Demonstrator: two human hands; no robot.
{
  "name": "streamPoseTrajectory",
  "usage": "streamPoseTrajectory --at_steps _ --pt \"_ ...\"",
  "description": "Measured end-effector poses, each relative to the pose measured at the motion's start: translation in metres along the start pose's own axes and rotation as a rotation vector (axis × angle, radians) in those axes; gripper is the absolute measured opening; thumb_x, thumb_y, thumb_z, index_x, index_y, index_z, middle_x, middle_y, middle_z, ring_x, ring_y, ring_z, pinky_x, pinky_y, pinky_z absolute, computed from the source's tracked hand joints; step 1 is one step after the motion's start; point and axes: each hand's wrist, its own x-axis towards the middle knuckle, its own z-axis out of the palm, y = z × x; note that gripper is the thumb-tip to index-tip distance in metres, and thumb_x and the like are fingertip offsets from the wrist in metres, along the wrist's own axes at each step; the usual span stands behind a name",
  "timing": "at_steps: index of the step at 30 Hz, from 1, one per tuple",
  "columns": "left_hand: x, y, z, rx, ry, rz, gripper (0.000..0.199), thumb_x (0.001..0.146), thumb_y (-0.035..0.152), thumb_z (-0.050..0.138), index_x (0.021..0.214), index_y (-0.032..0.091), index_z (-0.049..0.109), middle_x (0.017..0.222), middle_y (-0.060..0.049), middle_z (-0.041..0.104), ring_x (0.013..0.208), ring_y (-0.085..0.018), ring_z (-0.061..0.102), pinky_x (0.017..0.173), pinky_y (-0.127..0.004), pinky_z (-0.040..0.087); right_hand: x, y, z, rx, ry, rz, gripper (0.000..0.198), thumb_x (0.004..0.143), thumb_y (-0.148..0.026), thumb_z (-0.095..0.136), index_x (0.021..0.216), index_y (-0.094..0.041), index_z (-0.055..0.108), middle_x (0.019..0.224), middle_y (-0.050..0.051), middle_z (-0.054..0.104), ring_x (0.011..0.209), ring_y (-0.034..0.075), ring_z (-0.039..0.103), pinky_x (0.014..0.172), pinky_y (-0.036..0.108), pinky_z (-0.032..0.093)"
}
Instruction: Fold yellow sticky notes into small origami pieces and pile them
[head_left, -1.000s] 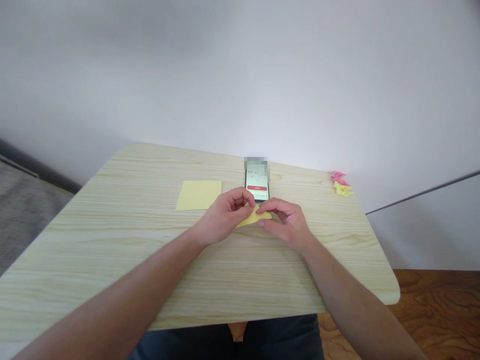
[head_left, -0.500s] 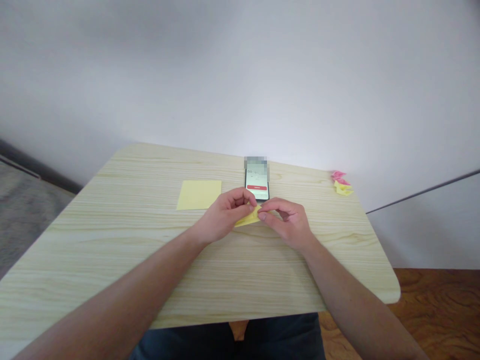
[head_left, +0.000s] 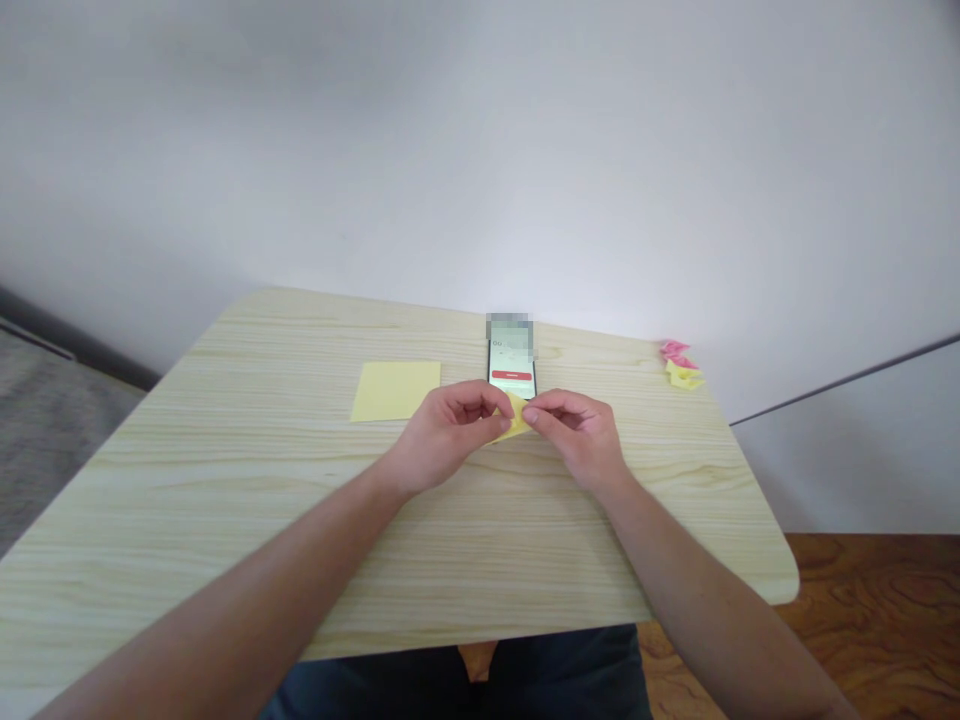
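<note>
A small folded piece of yellow paper (head_left: 517,418) is pinched between my two hands over the middle of the table. My left hand (head_left: 454,425) grips its left side with thumb and forefinger, the other fingers curled. On the right, my right hand (head_left: 577,428) pinches the paper's right end between thumb and fingertips. My fingers cover part of the paper, so its full folded shape is hidden. Just beyond the hands lies a phone (head_left: 512,360) with a lit screen and a red bar. Left of my left hand is a flat yellow sheet (head_left: 396,390).
A pink folded paper piece (head_left: 676,353) and a yellow folded paper piece (head_left: 684,375) sit together by the table's right edge. The light wood table (head_left: 480,560) meets a white wall (head_left: 480,160) at the back. My legs are under the front edge.
The folded yellow paper has turned and shifted slightly right, with more of it showing between my fingers. My right hand has moved a little to the right.
</note>
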Motion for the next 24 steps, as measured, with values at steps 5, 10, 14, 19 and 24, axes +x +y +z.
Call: streamPoseTrajectory --at_steps 5,10,14,19,24 --pt "-0.0006 0.0 -0.001 0.038 -0.016 -0.049 0.012 0.084 0.029 0.073 0.089 0.018 0.072 0.086 -0.003 0.067 0.077 -0.015 0.056 0.071 -0.028 0.042 0.0002 -0.0011 0.0019 0.002 0.018 0.005 0.016 0.077 -0.038 0.084 0.084 -0.024 0.08 0.081 0.002 0.077 0.073 0.017 0.068 0.068 0.031 0.056" --pt "-0.0024 -0.0006 -0.0003 0.05 -0.035 0.015 0.022 0.076 0.025 0.082 0.092 0.019 0.068 0.09 -0.002 0.064 0.081 -0.014 0.053 0.072 -0.027 0.041 0.0015 0.0013 0.001 0.037 0.052 0.05 0.021 0.075 -0.041 0.086 0.084 -0.023 0.08 0.079 0.003 0.077 0.069 0.017 0.069 0.067 0.032 0.059" --pt "-0.0027 0.0022 0.0015 0.087 0.029 0.019 0.014 0.079 0.025 0.078 0.087 0.017 0.069 0.082 -0.001 0.062 0.073 -0.013 0.05 0.068 -0.027 0.038 0.0028 0.0041 0.0011 0.139 0.06 0.109 0.025 0.074 -0.042 0.087 0.086 -0.022 0.08 0.08 0.003 0.078 0.069 0.017 0.071 0.07 0.034 0.064" --pt "-0.0028 0.0044 0.0023 0.095 0.087 -0.004 0.012 0.081 0.028 0.076 0.084 0.017 0.071 0.078 -0.001 0.064 0.069 -0.012 0.05 0.063 -0.026 0.038 0.0018 0.0045 0.0025 0.121 0.038 0.069 0.025 0.076 -0.043 0.086 0.088 -0.022 0.079 0.08 0.003 0.077 0.07 0.016 0.069 0.07 0.034 0.062" --pt "-0.0026 0.0014 0.0011 0.074 0.066 -0.005 0.012 0.082 0.029 0.075 0.086 0.017 0.072 0.079 -0.001 0.066 0.072 -0.013 0.055 0.065 -0.026 0.041 -0.0017 0.0004 0.0031 0.077 -0.053 -0.02 0.022 0.075 -0.036 0.087 0.092 -0.026 0.078 0.088 0.002 0.075 0.079 0.017 0.066 0.071 0.032 0.056"
